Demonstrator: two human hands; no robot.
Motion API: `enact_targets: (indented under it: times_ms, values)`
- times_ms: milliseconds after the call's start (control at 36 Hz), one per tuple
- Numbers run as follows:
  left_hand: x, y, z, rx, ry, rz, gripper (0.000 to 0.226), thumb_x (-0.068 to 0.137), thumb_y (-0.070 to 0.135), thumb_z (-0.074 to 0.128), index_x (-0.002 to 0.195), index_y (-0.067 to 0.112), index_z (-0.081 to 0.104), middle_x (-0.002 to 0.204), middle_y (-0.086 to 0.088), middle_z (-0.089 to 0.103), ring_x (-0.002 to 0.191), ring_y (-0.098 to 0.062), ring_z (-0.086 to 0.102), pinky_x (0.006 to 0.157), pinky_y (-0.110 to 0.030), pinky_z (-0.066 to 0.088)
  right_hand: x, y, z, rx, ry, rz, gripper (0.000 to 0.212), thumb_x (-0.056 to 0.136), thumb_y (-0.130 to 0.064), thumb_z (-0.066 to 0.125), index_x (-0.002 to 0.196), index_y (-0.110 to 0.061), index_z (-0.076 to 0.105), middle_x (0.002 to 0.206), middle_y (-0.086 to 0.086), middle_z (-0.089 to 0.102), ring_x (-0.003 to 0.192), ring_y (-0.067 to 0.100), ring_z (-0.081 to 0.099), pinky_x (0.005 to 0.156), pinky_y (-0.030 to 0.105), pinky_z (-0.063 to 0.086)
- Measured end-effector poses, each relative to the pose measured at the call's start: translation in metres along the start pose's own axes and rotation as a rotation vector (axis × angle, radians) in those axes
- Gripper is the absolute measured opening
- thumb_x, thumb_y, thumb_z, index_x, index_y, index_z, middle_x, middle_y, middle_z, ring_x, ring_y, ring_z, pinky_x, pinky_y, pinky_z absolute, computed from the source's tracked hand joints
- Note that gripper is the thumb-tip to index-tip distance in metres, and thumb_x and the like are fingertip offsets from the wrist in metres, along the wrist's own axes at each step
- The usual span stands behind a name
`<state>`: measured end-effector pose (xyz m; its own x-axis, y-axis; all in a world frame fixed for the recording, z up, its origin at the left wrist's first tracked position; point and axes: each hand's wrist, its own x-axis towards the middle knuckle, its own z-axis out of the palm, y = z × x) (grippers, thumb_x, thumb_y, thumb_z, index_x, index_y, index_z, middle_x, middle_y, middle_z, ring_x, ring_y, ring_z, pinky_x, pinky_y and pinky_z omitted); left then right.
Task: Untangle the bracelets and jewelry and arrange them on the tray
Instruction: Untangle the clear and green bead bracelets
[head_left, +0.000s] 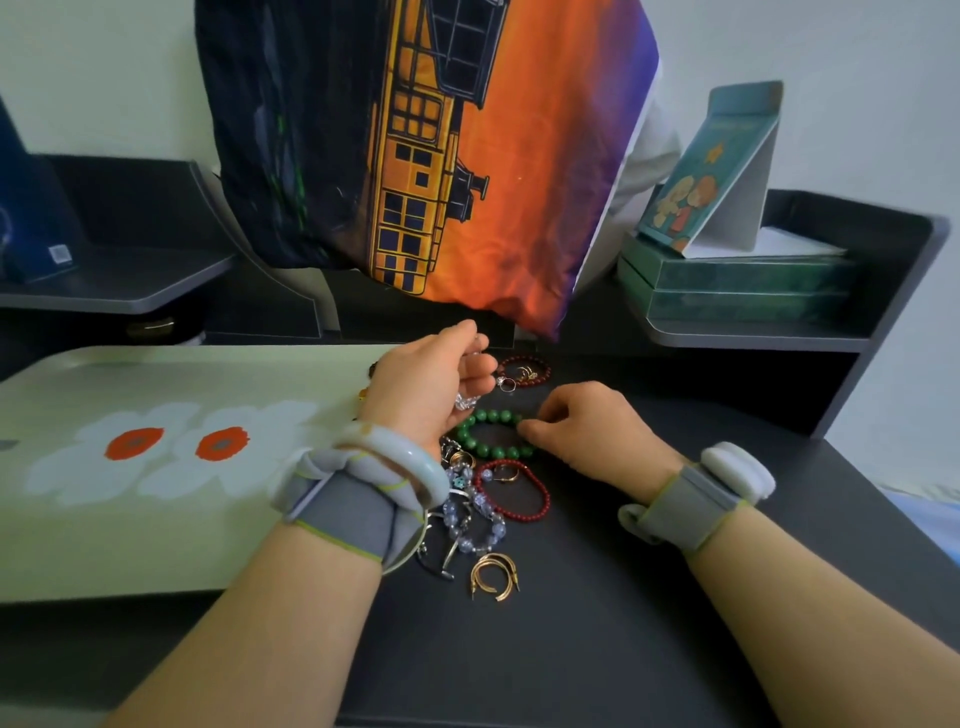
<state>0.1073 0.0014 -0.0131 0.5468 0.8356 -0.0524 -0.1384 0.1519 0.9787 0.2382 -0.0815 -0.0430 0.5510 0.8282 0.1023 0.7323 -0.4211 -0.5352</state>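
My left hand (426, 384) mid-frame, fingers curled round a clear bead strand (467, 401), right hand (582, 426) pinching green bead bracelet (491, 434) on dark desk (597, 597), tangle of jewelry (478, 514) just below, flowered tray (156, 447) at left w/ nothing laid out yet.

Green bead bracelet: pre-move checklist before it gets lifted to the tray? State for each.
1. Right hand on the green bead bracelet: ok, fingertips meet its right edge; a firm pinch cannot be told.
2. Left hand free: not ok, its fingers curl round a clear bead strand.
3. Green bracelet clear of the tangle: cannot tell, the left hand covers its left side, and the pile of rings and clear beads lies right beside it.
4. Red bead bracelet out of the way: cannot tell, it lies close below the green one; contact unclear.
5. Tray has bare room: ok, the floral surface shows open space at left.
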Motion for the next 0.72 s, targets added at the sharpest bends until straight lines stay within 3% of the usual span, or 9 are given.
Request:
enact_targets:
  times_ms: [139, 306, 417, 556, 722]
  values:
    - [-0.0007, 0.0003, 0.0004, 0.009, -0.007, -0.006, 0.021, 0.091, 0.032, 0.053, 0.077, 0.021, 0.064, 0.049, 0.010, 0.063, 0.057, -0.006, 0.060, 0.067, -0.027, 0.042, 0.0005, 0.0005, -0.0058, 0.063, -0.059, 0.050, 0.008, 0.083, -0.028, 0.066, 0.080, -0.021, 0.063, 0.077, -0.005, 0.062, 0.063, 0.007, 0.059, 0.056, 0.019, 0.048]
    - [-0.0015, 0.0002, 0.0003, 0.030, -0.008, -0.001, 0.010, 0.087, 0.026, 0.058, 0.081, 0.021, 0.064, 0.052, 0.010, 0.064, 0.056, -0.005, 0.061, 0.066, -0.026, 0.043, 0.0006, -0.0003, -0.0077, 0.080, -0.033, 0.069, 0.009, 0.084, -0.026, 0.065, 0.079, -0.023, 0.058, 0.078, -0.003, 0.063, 0.065, 0.009, 0.061, 0.060, 0.023, 0.051]
    - [-0.0015, -0.0007, 0.0011, 0.052, -0.012, 0.004, 0.007, 0.086, 0.023, 0.060, 0.079, 0.021, 0.063, 0.054, 0.010, 0.065, 0.057, -0.005, 0.062, 0.067, -0.026, 0.044, 0.0008, 0.0000, -0.0056, 0.008, -0.044, 0.057, 0.015, 0.081, -0.034, 0.067, 0.085, -0.024, 0.057, 0.083, -0.006, 0.059, 0.072, 0.006, 0.056, 0.059, 0.021, 0.044]
    - [-0.0003, -0.0028, 0.0008, 0.055, -0.029, 0.011, 0.010, 0.086, 0.022, 0.061, 0.077, 0.021, 0.062, 0.055, 0.010, 0.066, 0.060, -0.007, 0.062, 0.072, -0.027, 0.045, 0.0005, -0.0016, -0.0069, -0.022, -0.074, 0.089, 0.009, 0.082, -0.028, 0.066, 0.080, -0.024, 0.059, 0.081, -0.005, 0.059, 0.074, 0.010, 0.057, 0.061, 0.023, 0.044]
    - [-0.0007, -0.0045, 0.0005, 0.070, -0.055, 0.023, 0.007, 0.087, 0.022, 0.061, 0.080, 0.021, 0.063, 0.067, 0.008, 0.070, 0.064, -0.007, 0.063, 0.076, -0.030, 0.046, 0.0000, 0.0014, -0.0069, 0.033, 0.048, 0.053, 0.012, 0.082, -0.028, 0.066, 0.079, -0.024, 0.055, 0.082, -0.004, 0.059, 0.072, 0.010, 0.056, 0.062, 0.024, 0.045]
